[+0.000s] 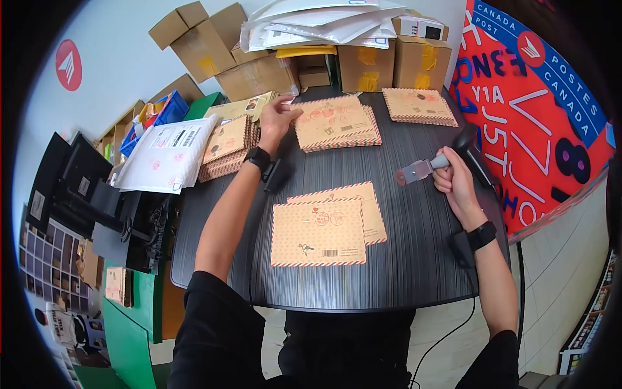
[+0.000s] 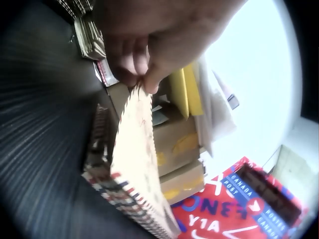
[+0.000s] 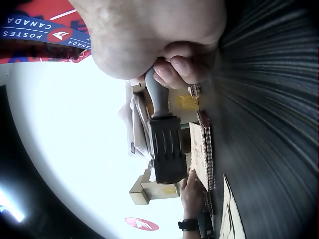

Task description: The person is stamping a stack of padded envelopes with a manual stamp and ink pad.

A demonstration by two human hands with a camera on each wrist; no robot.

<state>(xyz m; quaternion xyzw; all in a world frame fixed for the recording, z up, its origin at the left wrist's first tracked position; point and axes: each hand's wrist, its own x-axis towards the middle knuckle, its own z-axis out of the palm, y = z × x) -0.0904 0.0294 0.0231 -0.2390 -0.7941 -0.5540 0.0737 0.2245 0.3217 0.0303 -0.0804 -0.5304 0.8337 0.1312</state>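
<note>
My left hand (image 1: 277, 122) pinches the left corner of the top envelope (image 1: 329, 117) on the middle stack. In the left wrist view, that envelope (image 2: 133, 134) bends upward from the striped edges below. Held in my right hand (image 1: 459, 180), above the table's right side, is a hand stamp (image 1: 416, 172) with a grey handle. The right wrist view shows its slotted dark head (image 3: 168, 149) pointing away from the fingers. An envelope with red postmarks (image 1: 317, 233) lies near the front edge, overlapping another envelope (image 1: 372, 214) beneath it.
More envelope stacks stand at the left (image 1: 227, 146) and back right (image 1: 422, 107). A white mailer (image 1: 165, 152) lies left. Cardboard boxes (image 1: 366, 68) and white padded mailers (image 1: 317, 26) line the back. A black barcode scanner (image 1: 478, 159) stands behind my right hand.
</note>
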